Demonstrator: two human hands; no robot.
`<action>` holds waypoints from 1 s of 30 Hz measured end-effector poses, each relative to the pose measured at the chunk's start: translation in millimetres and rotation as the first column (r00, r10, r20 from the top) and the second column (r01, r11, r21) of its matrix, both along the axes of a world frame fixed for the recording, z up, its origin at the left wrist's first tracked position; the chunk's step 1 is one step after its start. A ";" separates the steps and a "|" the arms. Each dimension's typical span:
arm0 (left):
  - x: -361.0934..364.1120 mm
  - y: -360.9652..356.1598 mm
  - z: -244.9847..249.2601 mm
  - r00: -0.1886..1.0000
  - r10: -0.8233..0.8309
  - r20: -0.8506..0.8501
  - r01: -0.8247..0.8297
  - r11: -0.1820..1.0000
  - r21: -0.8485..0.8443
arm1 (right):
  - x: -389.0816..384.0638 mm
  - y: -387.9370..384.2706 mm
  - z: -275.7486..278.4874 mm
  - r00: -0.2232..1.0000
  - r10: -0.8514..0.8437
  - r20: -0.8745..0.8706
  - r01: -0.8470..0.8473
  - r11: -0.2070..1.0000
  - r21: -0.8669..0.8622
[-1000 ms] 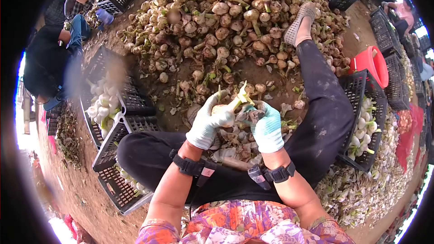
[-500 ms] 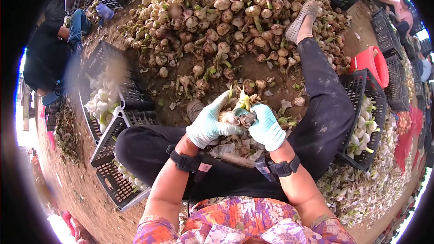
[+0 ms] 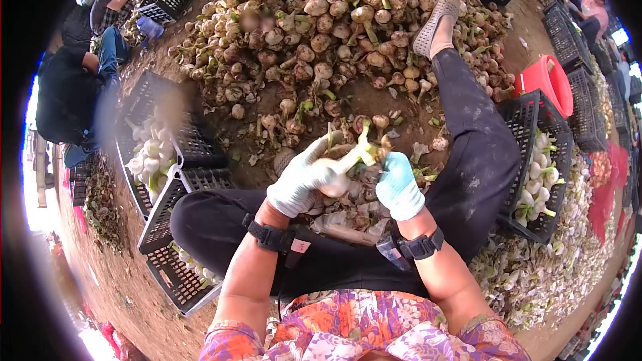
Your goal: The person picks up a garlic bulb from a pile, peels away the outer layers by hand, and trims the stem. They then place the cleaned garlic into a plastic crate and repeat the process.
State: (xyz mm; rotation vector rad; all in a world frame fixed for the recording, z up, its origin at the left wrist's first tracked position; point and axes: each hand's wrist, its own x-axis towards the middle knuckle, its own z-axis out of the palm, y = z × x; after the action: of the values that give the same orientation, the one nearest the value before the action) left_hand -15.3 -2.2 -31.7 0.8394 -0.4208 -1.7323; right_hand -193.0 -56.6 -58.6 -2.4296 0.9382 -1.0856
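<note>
My left hand (image 3: 302,179), in a pale glove, is closed around a garlic bulb (image 3: 334,183) near the middle of the head view. Its thick pale green stem (image 3: 363,152) slants up to the right. My right hand (image 3: 400,188), gloved too, has its fingers closed beside the stem, with a brown scrap of garlic skin (image 3: 384,149) at the fingertips. Motion blurs the bulb. Beneath both hands lies a heap of loose peelings (image 3: 348,217) between my legs.
A large pile of unpeeled garlic (image 3: 321,33) lies ahead. Black crates of white garlic stand to the left (image 3: 190,140) and right (image 3: 528,120). A red bucket (image 3: 545,87) sits behind the right crate. Peelings (image 3: 528,287) cover the ground at right. Other people (image 3: 70,93) sit farther off.
Dirty outer skin has come away, and the bulb's pale stem now shows, turned toward the right. My right hand has moved slightly away from my left.
</note>
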 end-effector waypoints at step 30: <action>10.9 7.4 13.1 0.972 0.065 0.227 -0.041 0.993 -0.106 | -2.1 -12.3 -142.0 0.982 0.065 -0.175 0.100 0.608 0.788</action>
State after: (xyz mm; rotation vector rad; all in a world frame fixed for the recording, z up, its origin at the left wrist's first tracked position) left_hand -4.4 5.2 -18.5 0.9734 -0.6303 -1.5562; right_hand -195.1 -69.0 -200.7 -1.7529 1.1790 -0.2818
